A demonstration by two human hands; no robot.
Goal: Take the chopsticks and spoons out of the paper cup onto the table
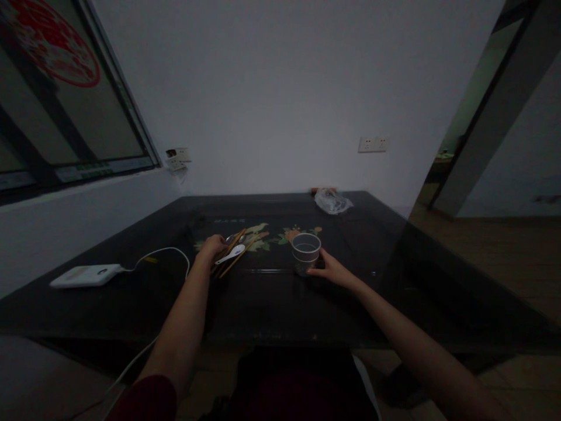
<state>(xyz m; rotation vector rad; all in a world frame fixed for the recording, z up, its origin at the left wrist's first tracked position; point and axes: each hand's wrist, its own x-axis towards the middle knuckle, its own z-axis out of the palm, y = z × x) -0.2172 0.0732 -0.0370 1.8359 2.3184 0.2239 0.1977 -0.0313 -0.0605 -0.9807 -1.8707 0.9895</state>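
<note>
On the dark tabletop, a see-through cup with a pale rim stands upright. My right hand grips it from the right, thumb low on the near side. Farther left, wooden chopsticks lie slantwise in a loose group. A white spoon rests among them, and a metal spoon shows behind it. Over the left end of this group is my left hand, its fingers curled down at the utensils. Its fingertips are partly hidden, so what they pinch is unclear.
A white box-like device with a white cable lies on the table's left. A crumpled clear plastic bag sits at the far edge by the wall. Sockets are on the wall; a window is at left.
</note>
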